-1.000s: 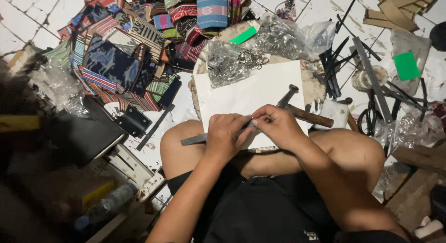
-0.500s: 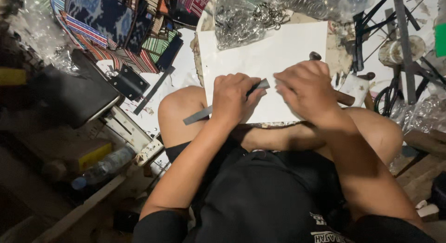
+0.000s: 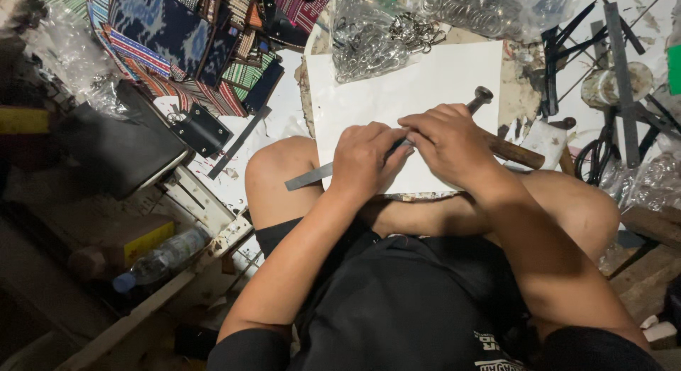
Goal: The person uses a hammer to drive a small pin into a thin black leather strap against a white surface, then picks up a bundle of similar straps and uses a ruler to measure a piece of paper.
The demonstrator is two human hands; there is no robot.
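From the head view, the left hand [image 3: 365, 158] has its grip closed on a flat metal ruler [image 3: 306, 179] lying across the white board [image 3: 425, 80]. The right hand [image 3: 447, 144] presses beside it, grip hidden, near a wooden-handled hammer [image 3: 514, 152].

The board [image 3: 425, 80] lies across the person's knees, with both hands on its near edge — the left hand [image 3: 365, 162] beside the right hand [image 3: 447, 144]. A metal strip [image 3: 308, 179] juts left from under the left hand. The hammer [image 3: 507, 147] lies right, under the right hand. Behind the board sit bags of metal rings [image 3: 369, 34]; woven pouches [image 3: 163, 30] lie far left — scissors [image 3: 592, 154] right.
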